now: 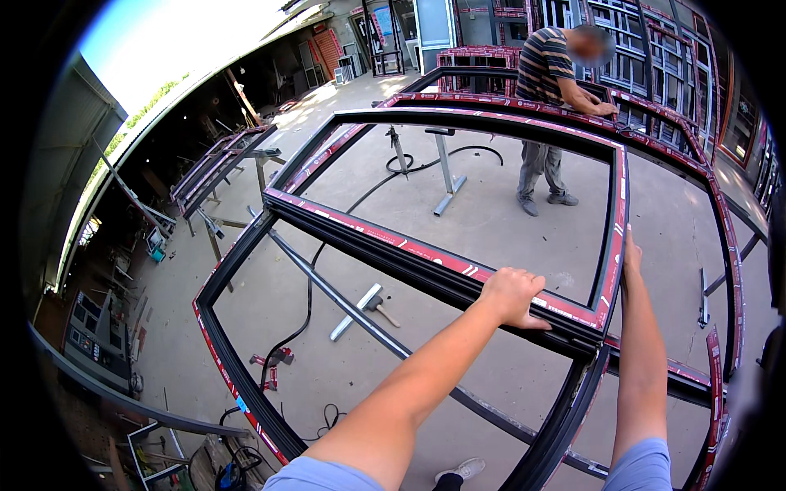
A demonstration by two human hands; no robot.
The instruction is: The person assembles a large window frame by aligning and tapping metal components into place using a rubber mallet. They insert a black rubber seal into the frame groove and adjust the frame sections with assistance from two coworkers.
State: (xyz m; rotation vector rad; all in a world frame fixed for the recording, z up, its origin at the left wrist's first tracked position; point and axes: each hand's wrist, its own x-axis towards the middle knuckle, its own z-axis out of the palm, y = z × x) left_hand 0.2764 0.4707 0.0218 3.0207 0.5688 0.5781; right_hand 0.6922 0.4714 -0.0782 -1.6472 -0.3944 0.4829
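Sash frame: an unglazed rectangular frame (393,242) in front of the person, lying over the upper part of a larger dark outer frame (559,413); whether seated or merely resting, I cannot tell.
Left hand: fingers bent over the lower rail (442,261) near its right corner, the left hand (512,296) grasping it.
Right hand: the right hand (632,255) lies along the outer side of the right stile (618,225); its fingertips are hidden, so I cannot tell how firmly it grips.
Handling: probably stiff metal profile, moderately heavy and awkward across its span; the red film may be slippery and the finish easily scratched.
Best hold: opposite stiles, near the corners, fingers wrapped around the profile.
Floor below: a hammer (376,303) and red power tools (273,365).
Far side: a co-worker (544,74) in a striped shirt, hands at another filmed frame (647,106).
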